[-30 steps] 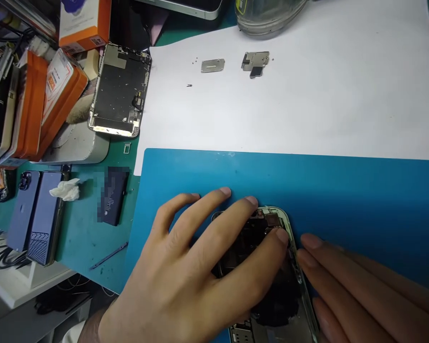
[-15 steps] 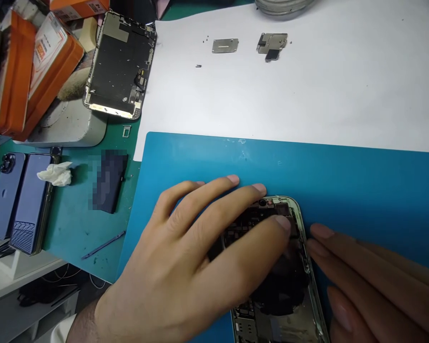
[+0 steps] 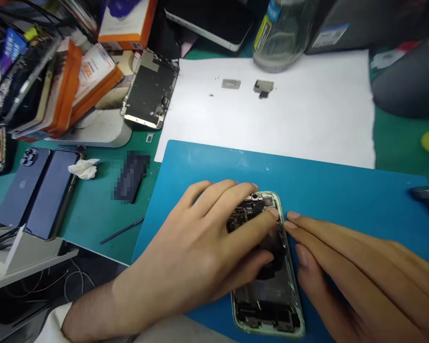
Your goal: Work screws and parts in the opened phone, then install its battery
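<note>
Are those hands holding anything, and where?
The left hand lies over the upper part of the open phone, but whether it grips can't be told. The right hand is beside the phone's long edge.

- an apple logo (image 3: 22,185) is visible on the back of a blue phone (image 3: 12,202).
- yellow-and-blue label (image 3: 266,27) on a clear bottle (image 3: 286,47), lettering too blurred to read.
- white label (image 3: 331,36) on a dark box (image 3: 364,24), print illegible.
- orange mark (image 3: 87,70) on an orange-and-white box (image 3: 97,66), wording unclear.
</note>
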Tool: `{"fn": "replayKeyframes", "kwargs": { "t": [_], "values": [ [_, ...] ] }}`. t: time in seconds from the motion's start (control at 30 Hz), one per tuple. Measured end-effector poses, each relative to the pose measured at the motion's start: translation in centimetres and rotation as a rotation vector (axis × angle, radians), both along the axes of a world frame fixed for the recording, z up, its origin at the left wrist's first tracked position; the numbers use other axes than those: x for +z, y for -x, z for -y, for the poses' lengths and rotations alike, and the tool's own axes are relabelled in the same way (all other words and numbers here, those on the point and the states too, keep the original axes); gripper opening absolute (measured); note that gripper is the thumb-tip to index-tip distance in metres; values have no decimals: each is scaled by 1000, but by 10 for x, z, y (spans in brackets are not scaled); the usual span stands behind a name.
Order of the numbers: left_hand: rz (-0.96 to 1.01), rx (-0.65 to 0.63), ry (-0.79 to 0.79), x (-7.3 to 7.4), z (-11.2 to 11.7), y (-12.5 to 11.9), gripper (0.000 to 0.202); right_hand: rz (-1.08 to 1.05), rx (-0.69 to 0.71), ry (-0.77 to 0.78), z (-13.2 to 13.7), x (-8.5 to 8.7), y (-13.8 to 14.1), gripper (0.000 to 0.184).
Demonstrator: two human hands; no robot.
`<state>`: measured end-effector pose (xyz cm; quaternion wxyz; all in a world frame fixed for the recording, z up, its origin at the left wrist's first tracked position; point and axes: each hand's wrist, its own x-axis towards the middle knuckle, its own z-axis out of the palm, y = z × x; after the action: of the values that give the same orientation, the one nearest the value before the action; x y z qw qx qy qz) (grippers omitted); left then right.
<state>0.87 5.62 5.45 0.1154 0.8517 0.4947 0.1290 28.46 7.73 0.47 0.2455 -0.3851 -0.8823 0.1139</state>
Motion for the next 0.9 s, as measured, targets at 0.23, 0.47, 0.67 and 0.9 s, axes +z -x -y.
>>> {"fn": "replayKeyframes", "kwargs": {
  "t": [0.23, 0.47, 0.67, 0.9],
  "values": [
    [163, 49, 233, 27, 12, 27, 53, 46, -72, -61, 13, 48, 23, 62],
    [182, 41, 323, 34, 32, 67, 65, 247, -16, -212, 70, 41, 46, 77],
    [140, -109, 133, 21, 21, 72, 86, 223, 61, -75, 34, 47, 30, 64],
    [132, -84, -93, 5, 14, 50, 35, 203, 50, -89, 24, 49, 23, 63]
  ]
}}
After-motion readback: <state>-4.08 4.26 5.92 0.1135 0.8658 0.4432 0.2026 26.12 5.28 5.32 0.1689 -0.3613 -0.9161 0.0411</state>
